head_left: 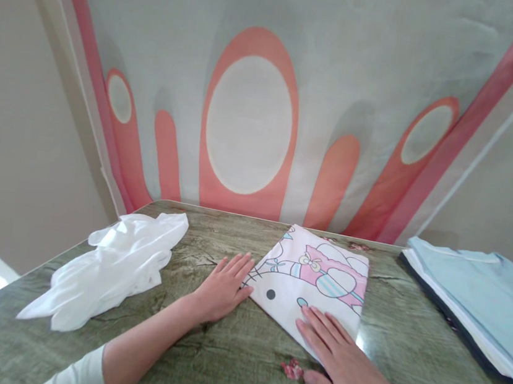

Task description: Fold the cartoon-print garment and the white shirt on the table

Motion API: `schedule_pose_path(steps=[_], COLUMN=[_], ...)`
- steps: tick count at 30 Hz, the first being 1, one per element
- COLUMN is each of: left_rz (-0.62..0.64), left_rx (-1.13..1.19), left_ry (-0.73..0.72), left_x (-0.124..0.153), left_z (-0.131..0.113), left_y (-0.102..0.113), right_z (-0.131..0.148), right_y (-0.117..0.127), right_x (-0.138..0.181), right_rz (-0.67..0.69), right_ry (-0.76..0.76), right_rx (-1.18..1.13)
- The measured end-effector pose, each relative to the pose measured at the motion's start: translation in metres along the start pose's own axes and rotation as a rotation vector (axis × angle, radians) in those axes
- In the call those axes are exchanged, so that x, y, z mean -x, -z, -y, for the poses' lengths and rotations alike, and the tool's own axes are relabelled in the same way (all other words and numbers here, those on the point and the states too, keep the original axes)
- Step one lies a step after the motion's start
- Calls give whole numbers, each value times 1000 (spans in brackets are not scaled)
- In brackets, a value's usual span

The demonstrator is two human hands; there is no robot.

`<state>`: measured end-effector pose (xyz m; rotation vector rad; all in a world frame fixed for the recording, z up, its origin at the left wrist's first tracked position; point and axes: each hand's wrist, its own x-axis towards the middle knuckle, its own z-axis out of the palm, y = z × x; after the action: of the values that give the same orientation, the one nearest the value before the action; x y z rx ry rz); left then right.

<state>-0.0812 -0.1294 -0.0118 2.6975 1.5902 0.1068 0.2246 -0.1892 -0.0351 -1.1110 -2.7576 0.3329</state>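
A folded white cloth with a pink cartoon print (315, 280) lies on the green marbled table (227, 350), a little right of centre. My left hand (222, 287) lies flat and open on the table, fingertips touching the cloth's left edge. My right hand (339, 358) rests flat and open on the cloth's near corner, fingers stretched out over it. Neither hand grips anything.
A crumpled white garment (111, 267) lies at the table's left. A stack of folded cloths, light blue on top (472, 299), sits at the right edge. A grey sheet with salmon ovals (250, 123) hangs behind the table's far edge.
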Motion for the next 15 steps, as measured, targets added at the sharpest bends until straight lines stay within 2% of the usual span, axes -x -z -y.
schedule_pose_path(steps=[4,8,11,15], left_rz=[70,116,119,133], left_rx=[57,106,135,131], left_ry=[-237,-252,-260,-417], left_x=[7,22,37,49], left_z=[-19,-43,-63,-93], left_y=[9,17,16,-5], right_z=[1,-8,-29,-77], right_y=[8,20,28,37], right_x=[1,10,23,42], right_rz=[9,87,126,95], right_ry=[28,64,88,20], right_rx=[-1,-11,-42,-11])
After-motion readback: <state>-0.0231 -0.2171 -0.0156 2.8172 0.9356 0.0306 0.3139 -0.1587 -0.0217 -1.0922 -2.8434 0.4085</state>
